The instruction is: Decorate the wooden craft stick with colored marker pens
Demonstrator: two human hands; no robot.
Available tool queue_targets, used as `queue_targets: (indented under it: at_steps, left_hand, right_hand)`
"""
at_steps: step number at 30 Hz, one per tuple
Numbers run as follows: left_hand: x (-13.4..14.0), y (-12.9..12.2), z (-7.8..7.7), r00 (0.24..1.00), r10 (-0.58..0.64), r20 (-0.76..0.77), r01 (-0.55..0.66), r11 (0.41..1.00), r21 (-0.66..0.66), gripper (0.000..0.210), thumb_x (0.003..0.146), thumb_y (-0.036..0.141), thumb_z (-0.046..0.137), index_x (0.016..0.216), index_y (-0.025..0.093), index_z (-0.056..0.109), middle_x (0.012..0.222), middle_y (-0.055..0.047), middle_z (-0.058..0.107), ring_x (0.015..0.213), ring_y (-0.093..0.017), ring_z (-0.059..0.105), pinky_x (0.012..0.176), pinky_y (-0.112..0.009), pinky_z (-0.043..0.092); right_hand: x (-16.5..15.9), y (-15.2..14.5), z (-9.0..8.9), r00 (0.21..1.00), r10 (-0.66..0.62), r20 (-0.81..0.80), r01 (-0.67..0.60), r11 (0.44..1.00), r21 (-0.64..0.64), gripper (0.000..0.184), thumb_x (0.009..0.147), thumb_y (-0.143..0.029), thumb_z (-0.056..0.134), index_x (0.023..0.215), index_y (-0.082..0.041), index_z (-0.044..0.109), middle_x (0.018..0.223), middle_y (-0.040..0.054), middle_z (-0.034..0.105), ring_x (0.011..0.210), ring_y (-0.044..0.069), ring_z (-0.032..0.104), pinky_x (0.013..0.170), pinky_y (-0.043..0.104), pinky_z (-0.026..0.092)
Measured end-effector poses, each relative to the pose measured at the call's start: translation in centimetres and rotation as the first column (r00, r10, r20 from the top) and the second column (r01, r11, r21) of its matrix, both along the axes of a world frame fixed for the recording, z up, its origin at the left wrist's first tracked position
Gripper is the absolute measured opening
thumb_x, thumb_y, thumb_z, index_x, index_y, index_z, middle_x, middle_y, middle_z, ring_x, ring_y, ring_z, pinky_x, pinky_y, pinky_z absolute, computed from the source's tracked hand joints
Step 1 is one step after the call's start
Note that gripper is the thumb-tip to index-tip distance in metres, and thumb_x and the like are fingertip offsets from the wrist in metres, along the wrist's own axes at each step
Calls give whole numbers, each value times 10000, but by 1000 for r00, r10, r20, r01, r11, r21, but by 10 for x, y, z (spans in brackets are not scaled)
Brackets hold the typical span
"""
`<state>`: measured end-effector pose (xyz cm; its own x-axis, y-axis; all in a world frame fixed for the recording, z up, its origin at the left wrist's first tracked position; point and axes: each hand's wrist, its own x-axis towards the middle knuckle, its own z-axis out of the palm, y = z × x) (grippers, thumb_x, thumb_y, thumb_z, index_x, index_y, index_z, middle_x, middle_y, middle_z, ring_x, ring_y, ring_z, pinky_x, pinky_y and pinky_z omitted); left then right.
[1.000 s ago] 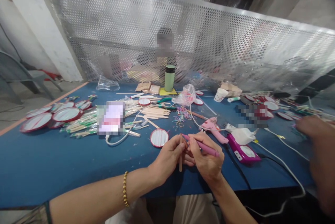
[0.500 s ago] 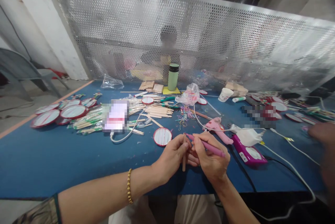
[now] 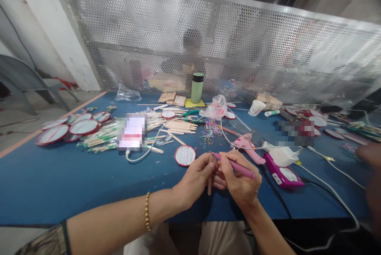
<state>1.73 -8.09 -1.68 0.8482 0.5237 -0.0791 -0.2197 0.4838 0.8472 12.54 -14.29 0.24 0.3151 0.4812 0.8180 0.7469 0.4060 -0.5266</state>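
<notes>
My left hand (image 3: 195,179) pinches a flat wooden craft stick (image 3: 210,183) between thumb and fingers, its length running toward me. In my right hand (image 3: 245,179) is a pink marker pen (image 3: 238,166), gripped as for writing. The pen's tip is at the upper end of the stick, touching or very close. Just beyond my left hand lies a round white disc with a red rim (image 3: 185,155). A pink hot glue gun (image 3: 248,147) lies on the table past my right hand.
Loose craft sticks (image 3: 181,126) and colourful small bands (image 3: 212,130) lie mid-table. A lit phone (image 3: 132,132) on a white cable sits left, near stacked red-rimmed discs (image 3: 83,126). A green bottle (image 3: 197,90), paper cup (image 3: 256,107) and purple power strip (image 3: 285,173) stand around. A blurred co-worker's hand (image 3: 367,153) is far right.
My hands, the pen and the stick look almost unmoved. The co-worker's blurred hand at the right edge has shifted slightly.
</notes>
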Motion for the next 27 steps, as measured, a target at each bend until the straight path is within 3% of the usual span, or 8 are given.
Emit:
queue_targets:
  at_steps: [27]
  left_hand:
    - [0,0,0,1000,4,-3,-4,1000,-9,585,660,648,796,822,185,477,678,28,614,600,-123,650,603,-263,566]
  right_hand:
    - [2,0,-4,999,-24,25,24,1000,-3,166,901,-89,587,837,-207,684,698,-11,684,595,116,655,591,228,552]
